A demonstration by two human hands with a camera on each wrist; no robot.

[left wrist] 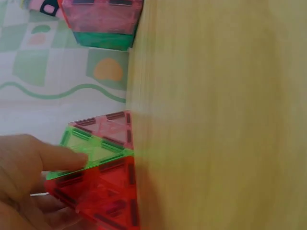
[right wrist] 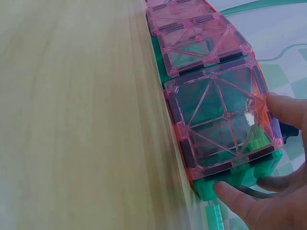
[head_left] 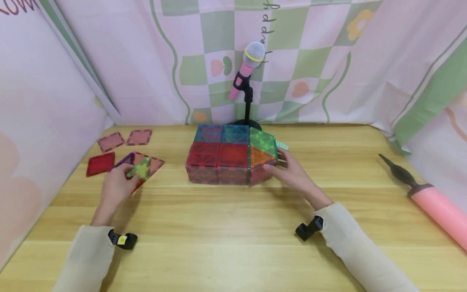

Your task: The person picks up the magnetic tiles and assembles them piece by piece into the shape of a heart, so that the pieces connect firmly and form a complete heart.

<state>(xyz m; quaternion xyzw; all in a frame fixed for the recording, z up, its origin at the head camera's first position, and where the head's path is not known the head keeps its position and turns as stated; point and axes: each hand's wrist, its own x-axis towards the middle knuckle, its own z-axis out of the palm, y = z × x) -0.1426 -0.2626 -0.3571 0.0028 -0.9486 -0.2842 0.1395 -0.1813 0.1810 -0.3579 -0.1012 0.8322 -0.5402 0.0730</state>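
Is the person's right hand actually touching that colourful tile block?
Touching: in the right wrist view the right hand has fingertips lying against the tile block.

Both sleeved arms are reaching forward; the left hand (head_left: 116, 185) is lying palm down, fingers curling around a pinch, while the right hand (head_left: 292, 172) is stretching out, fingertips pressing sideways.
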